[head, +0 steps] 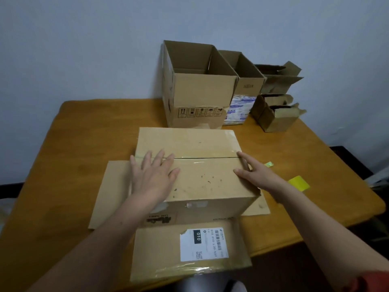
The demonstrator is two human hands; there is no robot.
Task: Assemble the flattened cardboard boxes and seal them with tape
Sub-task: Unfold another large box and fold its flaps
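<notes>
Press your left hand and right hand, fingers released and flat, on the box, and smooth the taped seam between your fingertips.

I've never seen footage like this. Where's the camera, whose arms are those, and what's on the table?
No machine here: one camera, worn on a person's head, looks down at their own arms. The left hand lies flat on a cardboard box on the wooden table; the right hand touches its right edge. Neither grips anything. Clear tape covers the box's top seam. Behind stand a large open box and smaller ones; a yellow scrap lies at right.
</notes>
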